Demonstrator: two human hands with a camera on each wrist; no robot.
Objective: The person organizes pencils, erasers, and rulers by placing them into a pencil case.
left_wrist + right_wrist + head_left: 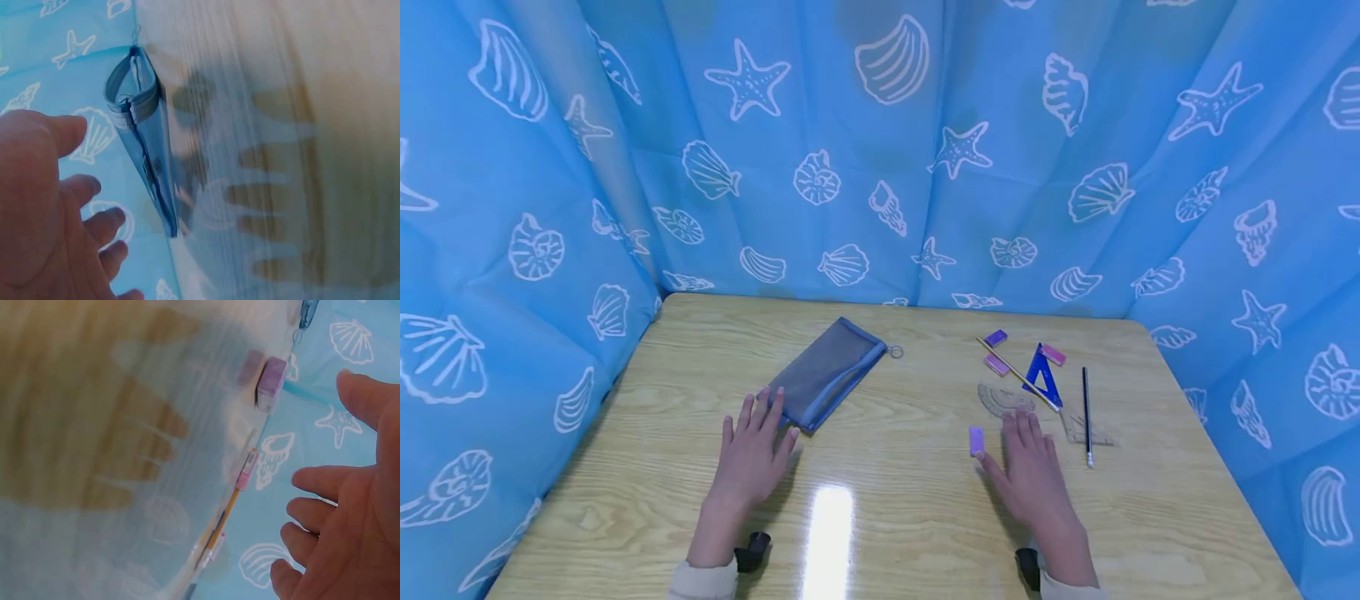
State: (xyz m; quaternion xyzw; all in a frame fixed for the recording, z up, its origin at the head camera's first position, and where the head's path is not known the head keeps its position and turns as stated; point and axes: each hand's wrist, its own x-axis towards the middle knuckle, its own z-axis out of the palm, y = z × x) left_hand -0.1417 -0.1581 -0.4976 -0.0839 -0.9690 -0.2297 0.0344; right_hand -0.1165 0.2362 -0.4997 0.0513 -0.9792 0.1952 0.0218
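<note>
A blue-grey mesh zip pouch (831, 367) lies left of centre, a metal ring at its far corner. My left hand (748, 467) is spread low over the table, fingertips overlapping the pouch's near end. In the left wrist view the pouch (147, 131) stands a short way beyond the fingers, which hold nothing. My right hand (1036, 479) is also spread and holds nothing. Its thumb tip is right by a light purple eraser (976, 441), and its fingertips reach the edge of a transparent protractor (1000, 400). The same eraser (270, 381) shows in the right wrist view.
Beyond the right hand lie a yellow pencil (1011, 367), a blue set square (1038, 360), two pink erasers (1052, 355) and a dark purple eraser (996, 338). Further right are a black pencil (1086, 408) and a transparent set square (1102, 438). A blue shell-patterned curtain (880, 150) surrounds the table.
</note>
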